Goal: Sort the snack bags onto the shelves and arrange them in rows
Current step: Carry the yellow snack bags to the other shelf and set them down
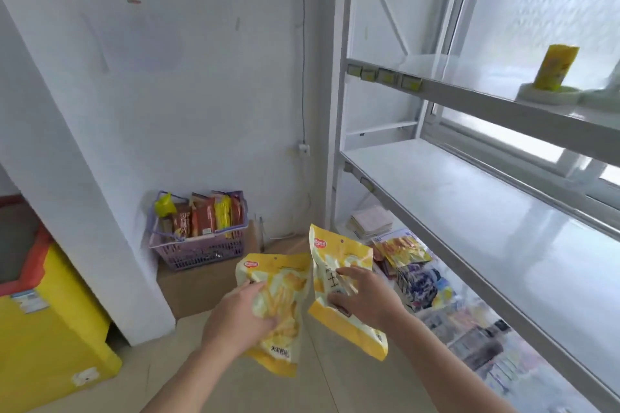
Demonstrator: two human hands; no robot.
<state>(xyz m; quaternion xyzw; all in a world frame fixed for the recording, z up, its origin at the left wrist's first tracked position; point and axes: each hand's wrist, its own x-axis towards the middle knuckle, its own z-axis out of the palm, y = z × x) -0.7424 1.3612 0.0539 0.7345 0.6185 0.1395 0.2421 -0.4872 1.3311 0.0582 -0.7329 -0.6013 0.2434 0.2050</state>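
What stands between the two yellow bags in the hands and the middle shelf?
Nothing visible does: the left hand holds the left bag, the right hand the right bag, both in open air beside the middle shelf.

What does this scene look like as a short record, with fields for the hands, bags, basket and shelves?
left hand: grips the left yellow bag
right hand: holds the right yellow bag
bags: side by side in the air, in front of the shelving
purple basket: by the wall on a cardboard box, holding red and yellow snack bags
upper shelf: a yellow packet stands upright on it
bottom level: mixed snack bags lying loose
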